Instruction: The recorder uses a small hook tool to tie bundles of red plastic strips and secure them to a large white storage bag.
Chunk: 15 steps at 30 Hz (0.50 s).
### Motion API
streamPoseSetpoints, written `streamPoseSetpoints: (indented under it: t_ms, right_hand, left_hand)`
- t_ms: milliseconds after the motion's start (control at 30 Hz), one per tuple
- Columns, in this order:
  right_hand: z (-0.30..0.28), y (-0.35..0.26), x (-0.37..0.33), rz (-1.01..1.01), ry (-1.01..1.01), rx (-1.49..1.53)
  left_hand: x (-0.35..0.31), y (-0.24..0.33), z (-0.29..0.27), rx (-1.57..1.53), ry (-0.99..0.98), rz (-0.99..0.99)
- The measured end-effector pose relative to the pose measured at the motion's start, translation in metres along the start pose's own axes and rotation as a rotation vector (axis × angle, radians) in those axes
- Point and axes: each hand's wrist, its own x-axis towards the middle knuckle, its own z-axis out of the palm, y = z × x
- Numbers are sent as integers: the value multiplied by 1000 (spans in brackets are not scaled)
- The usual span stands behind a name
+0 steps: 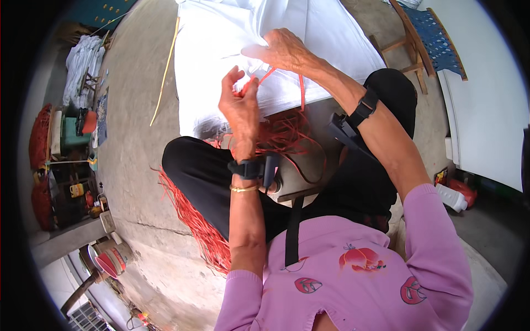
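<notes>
A thin red strip (266, 75) runs between my two hands above a large white cloth (204, 49) that reaches down toward my knees. My left hand (240, 105) is closed on the strip, thumb and fingers curled together around its red end. Higher and to the right, my right hand (284, 51) is bent over the strip. Its thumb points left and is blurred, and most of its fingers are hidden beneath the hand. From under that palm a length of the strip hangs down past the cloth's near edge. Loose red strips (284, 132) lie tangled between my knees.
A long bundle of red strips (196, 220) lies beside my left leg. A yellowish strip (165, 71) is on the concrete floor left of the cloth. A wooden chair with blue webbing (430, 41) stands at the far right. Shelves of goods (72, 138) line the left.
</notes>
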Motion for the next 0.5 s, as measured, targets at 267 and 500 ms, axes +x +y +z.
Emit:
streamPoseSetpoints:
  t_ms: [267,500]
  right_hand:
    - [-2,6,-6,-126,189,-209]
    - [0,9,-11,-245,55,-400]
  left_hand:
    - [16,-35,45,275,326,-16]
    - [24,-63,27,-221,413,-401]
